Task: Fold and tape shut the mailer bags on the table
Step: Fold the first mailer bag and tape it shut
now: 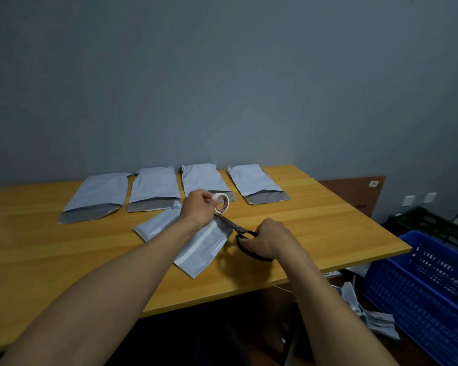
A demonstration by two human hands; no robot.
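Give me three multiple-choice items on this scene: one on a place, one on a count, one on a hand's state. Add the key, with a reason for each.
1. Where is the blue crate relative to the table?
A. on top of it
B. off its right end, lower down
C. behind it, against the wall

2. How many back-row mailer bags lie with their grey flaps open?
A. two
B. four
C. six

3. What does the right hand hold?
A. scissors
B. a stapler
C. nothing

Key:
1 B: the crate sits below tabletop level past the right edge.
2 B: four bags lie side by side, each showing a grey flap.
3 A: its fingers curl round the black handles, while the left hand holds the tape roll.
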